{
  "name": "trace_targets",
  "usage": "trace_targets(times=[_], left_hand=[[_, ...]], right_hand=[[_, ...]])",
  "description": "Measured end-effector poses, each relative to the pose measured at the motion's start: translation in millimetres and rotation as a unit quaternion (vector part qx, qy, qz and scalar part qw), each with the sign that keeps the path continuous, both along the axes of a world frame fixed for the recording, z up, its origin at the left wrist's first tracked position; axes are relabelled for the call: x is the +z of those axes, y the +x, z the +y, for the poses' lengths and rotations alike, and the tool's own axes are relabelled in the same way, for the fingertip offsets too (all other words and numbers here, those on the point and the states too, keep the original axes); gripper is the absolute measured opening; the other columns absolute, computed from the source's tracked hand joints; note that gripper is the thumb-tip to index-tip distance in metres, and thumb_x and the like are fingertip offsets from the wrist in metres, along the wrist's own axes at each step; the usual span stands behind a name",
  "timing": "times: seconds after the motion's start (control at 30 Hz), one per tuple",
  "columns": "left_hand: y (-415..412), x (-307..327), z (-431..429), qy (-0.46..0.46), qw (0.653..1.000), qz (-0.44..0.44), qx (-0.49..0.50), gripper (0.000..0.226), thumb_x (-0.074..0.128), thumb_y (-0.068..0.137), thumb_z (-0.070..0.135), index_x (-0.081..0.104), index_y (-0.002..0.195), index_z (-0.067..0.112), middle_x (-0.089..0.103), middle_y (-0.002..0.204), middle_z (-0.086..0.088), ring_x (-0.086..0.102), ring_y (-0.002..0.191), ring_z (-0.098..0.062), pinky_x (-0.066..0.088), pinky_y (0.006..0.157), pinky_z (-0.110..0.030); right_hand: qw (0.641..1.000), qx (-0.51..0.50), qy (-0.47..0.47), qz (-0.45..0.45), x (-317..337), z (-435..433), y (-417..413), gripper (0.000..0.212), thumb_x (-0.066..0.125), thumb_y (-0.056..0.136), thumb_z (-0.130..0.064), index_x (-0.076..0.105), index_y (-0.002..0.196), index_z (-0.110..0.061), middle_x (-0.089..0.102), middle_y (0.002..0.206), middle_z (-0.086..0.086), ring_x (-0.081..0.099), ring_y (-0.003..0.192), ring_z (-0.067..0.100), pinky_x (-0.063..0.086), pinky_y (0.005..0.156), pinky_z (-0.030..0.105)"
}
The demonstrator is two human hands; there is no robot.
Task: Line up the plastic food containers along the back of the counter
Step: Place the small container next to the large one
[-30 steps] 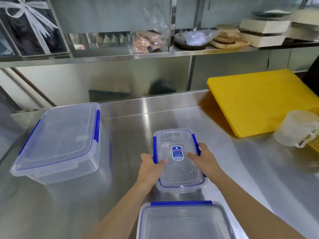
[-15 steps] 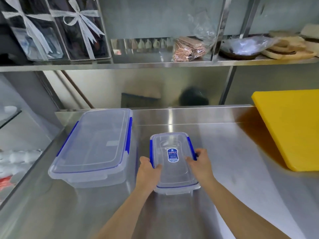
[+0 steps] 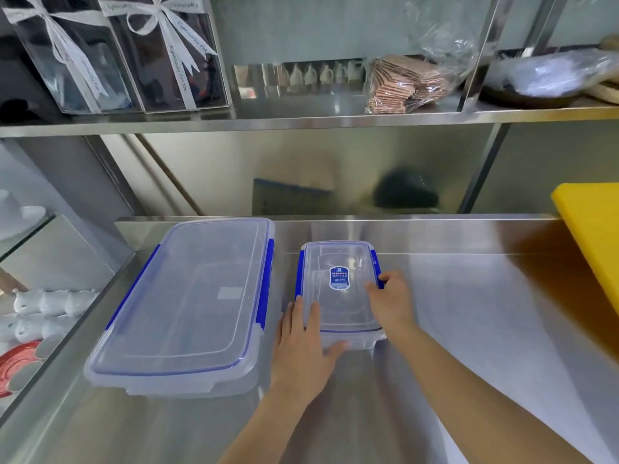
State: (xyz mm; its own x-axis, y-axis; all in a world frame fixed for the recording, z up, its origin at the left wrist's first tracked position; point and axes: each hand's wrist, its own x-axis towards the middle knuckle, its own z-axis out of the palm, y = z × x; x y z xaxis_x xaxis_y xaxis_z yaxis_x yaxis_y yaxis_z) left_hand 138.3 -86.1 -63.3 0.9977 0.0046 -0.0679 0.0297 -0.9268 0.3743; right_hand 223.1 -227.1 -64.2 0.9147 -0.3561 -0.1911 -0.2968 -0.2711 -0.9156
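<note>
A small clear plastic container (image 3: 338, 272) with blue side clips and a blue label on its lid sits on the steel counter (image 3: 469, 313), near the back wall. My left hand (image 3: 303, 343) lies flat against its near left corner, fingers spread. My right hand (image 3: 390, 299) rests on its right side, fingers on the lid by the blue clip. A large clear container (image 3: 187, 306) with blue clips stands just left of it, a narrow gap between them.
A yellow cutting board (image 3: 593, 239) lies at the right edge of the counter. A steel shelf (image 3: 301, 120) above holds ribboned boxes (image 3: 117, 51) and a bag of brown packets (image 3: 407, 82). The counter's left edge drops off beside white crockery (image 3: 43, 303).
The small container has moved away from me toward the back wall, beside the large one. My left hand has slid from its side to its near corner and spread out flat.
</note>
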Motion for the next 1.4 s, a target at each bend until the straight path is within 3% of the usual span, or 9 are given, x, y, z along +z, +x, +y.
trace_targets(times=[0.13, 0.37, 0.53, 0.63, 0.73, 0.87, 1.07, 1.27, 1.4], left_hand=[[14.7, -5.2, 0.1, -0.005, 1.000, -0.019, 0.014, 0.079, 0.038, 0.087, 0.058, 0.006, 0.150, 0.023, 0.001, 0.161, -0.002, 0.002, 0.149, -0.018, 0.009, 0.119, -0.030], [31.2, -11.6, -1.5, -0.007, 1.000, -0.011, 0.021, 0.079, 0.041, 0.087, 0.058, 0.007, 0.150, 0.025, 0.002, 0.161, 0.001, 0.003, 0.148, -0.018, 0.015, 0.118, -0.032], [30.3, -13.0, -3.1, 0.000, 1.000, 0.006, 0.018, 0.079, 0.038, 0.088, 0.057, 0.001, 0.150, 0.024, -0.004, 0.161, -0.001, -0.001, 0.149, -0.020, 0.012, 0.119, -0.033], [26.6, -10.1, -2.2, -0.017, 0.999, -0.011, 0.027, 0.078, 0.042, 0.087, 0.057, 0.009, 0.150, 0.024, 0.005, 0.161, -0.002, 0.006, 0.148, -0.020, 0.016, 0.118, -0.035], [13.6, -2.4, -4.0, -0.042, 0.998, -0.026, 0.026, 0.073, 0.045, 0.088, 0.054, 0.016, 0.148, 0.024, 0.011, 0.160, -0.004, 0.010, 0.147, -0.021, 0.019, 0.119, -0.038], [-25.5, 10.1, -6.8, -0.095, 0.995, -0.009, 0.017, 0.071, 0.046, 0.087, 0.055, 0.025, 0.147, 0.023, 0.019, 0.158, -0.005, 0.018, 0.145, -0.023, 0.021, 0.118, -0.039], [-101.5, 24.4, -11.2, -0.149, 0.988, 0.045, 0.000, 0.068, 0.051, 0.086, 0.053, 0.036, 0.142, 0.019, 0.039, 0.149, -0.002, 0.037, 0.137, -0.021, 0.029, 0.112, -0.037], [-160.4, 27.0, -12.6, -0.223, 0.969, 0.106, -0.014, 0.060, 0.059, 0.079, 0.056, 0.053, 0.128, 0.022, 0.060, 0.129, -0.001, 0.058, 0.115, -0.017, 0.042, 0.104, -0.039], [-188.6, 25.9, -14.5, -0.227, 0.960, 0.157, -0.050, 0.059, 0.059, 0.072, 0.060, 0.058, 0.118, 0.023, 0.065, 0.117, 0.001, 0.060, 0.110, -0.016, 0.045, 0.100, -0.037]], right_hand=[[1.000, 0.021, -0.014, -0.005, -0.8, 2.6, 13.6, 0.027, 0.056, 0.090, -0.015, 0.048, 0.113, -0.004, 0.051, 0.101, 0.005, 0.050, 0.086, 0.020, 0.035, 0.053, 0.018], [0.999, 0.043, -0.020, -0.003, -0.1, 0.5, 25.4, 0.027, 0.053, 0.092, -0.020, 0.047, 0.115, -0.008, 0.056, 0.111, 0.007, 0.052, 0.087, 0.019, 0.040, 0.058, 0.019], [0.997, 0.077, -0.008, 0.004, 4.6, -2.2, 21.1, 0.033, 0.053, 0.092, -0.024, 0.046, 0.120, -0.011, 0.058, 0.120, 0.010, 0.055, 0.091, 0.019, 0.045, 0.072, 0.027], [0.996, 0.083, -0.023, -0.002, 13.4, -7.5, 4.9, 0.041, 0.054, 0.090, -0.029, 0.044, 0.126, -0.011, 0.056, 0.125, 0.009, 0.055, 0.095, 0.019, 0.044, 0.074, 0.028], [0.995, 0.084, -0.055, -0.013, 24.1, -18.6, -19.5, 0.053, 0.054, 0.091, -0.030, 0.038, 0.135, -0.007, 0.047, 0.137, 0.011, 0.051, 0.111, 0.020, 0.039, 0.080, 0.028], [0.991, 0.113, -0.074, 0.006, 25.9, -37.8, -64.9, 0.067, 0.055, 0.090, -0.035, 0.028, 0.144, -0.007, 0.035, 0.150, 0.011, 0.037, 0.136, 0.025, 0.032, 0.106, 0.035], [0.982, 0.171, -0.062, 0.051, 21.6, -61.1, -150.5, 0.069, 0.060, 0.085, -0.041, 0.034, 0.142, -0.015, 0.043, 0.145, 0.007, 0.045, 0.130, 0.021, 0.039, 0.107, 0.040], [0.954, 0.283, -0.009, 0.100, 36.3, -77.0, -226.1, 0.047, 0.064, 0.085, -0.034, 0.052, 0.124, -0.012, 0.063, 0.107, 0.006, 0.063, 0.085, 0.016, 0.051, 0.087, 0.039], [0.923, 0.360, -0.029, 0.134, 40.8, -87.1, -259.4, 0.042, 0.070, 0.080, -0.030, 0.059, 0.117, -0.015, 0.065, 0.112, 0.003, 0.061, 0.095, 0.013, 0.047, 0.084, 0.023]])
